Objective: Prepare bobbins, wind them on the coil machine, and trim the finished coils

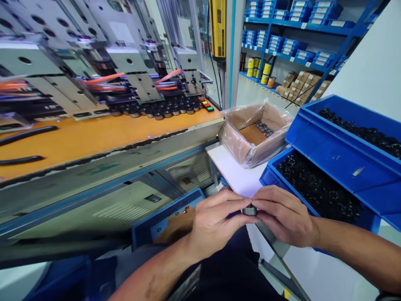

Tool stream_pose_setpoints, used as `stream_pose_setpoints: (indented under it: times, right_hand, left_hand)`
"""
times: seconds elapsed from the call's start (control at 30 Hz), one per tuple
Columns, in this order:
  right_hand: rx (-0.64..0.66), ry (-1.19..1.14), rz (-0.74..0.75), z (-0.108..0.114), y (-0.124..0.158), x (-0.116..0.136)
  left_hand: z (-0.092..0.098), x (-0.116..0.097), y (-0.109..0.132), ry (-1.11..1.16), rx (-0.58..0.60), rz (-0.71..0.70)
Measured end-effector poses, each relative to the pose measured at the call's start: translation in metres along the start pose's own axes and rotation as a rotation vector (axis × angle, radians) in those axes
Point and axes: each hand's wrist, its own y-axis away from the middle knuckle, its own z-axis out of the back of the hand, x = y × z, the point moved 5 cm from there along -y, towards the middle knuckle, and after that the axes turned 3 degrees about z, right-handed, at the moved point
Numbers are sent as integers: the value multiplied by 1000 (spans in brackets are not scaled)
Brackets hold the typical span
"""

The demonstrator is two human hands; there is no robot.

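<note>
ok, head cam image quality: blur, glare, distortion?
Head view: machine heads at upper left smeared, probably motion blur; left hand, right hand and the small part between their fingertips noticeably sharper. Head view: bright glints on the plastic liner; white tabletop pale, low in detail; shelving slants, likely wide-lens distortion or camera tilt.

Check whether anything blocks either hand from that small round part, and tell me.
Nothing visible does: the left hand and right hand both touch the small round part, pinching it between them. The lower blue bin sits beyond the right hand, not in between.
</note>
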Motion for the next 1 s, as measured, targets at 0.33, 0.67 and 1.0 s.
stream_pose_setpoints:
  times: [0.33, 0.67, 1.0]
  right_hand:
    - [-75, 112, -27, 1, -1, -10]
    - [-138, 70, -66, 3, 3, -16]
    - [-101, 43, -52, 1, 9, -15]
  left_hand:
    - [-37, 38, 15, 910, 21, 634]
    - [-17, 37, 13, 292, 54, 276]
    - [-14, 21, 3, -62, 62, -48]
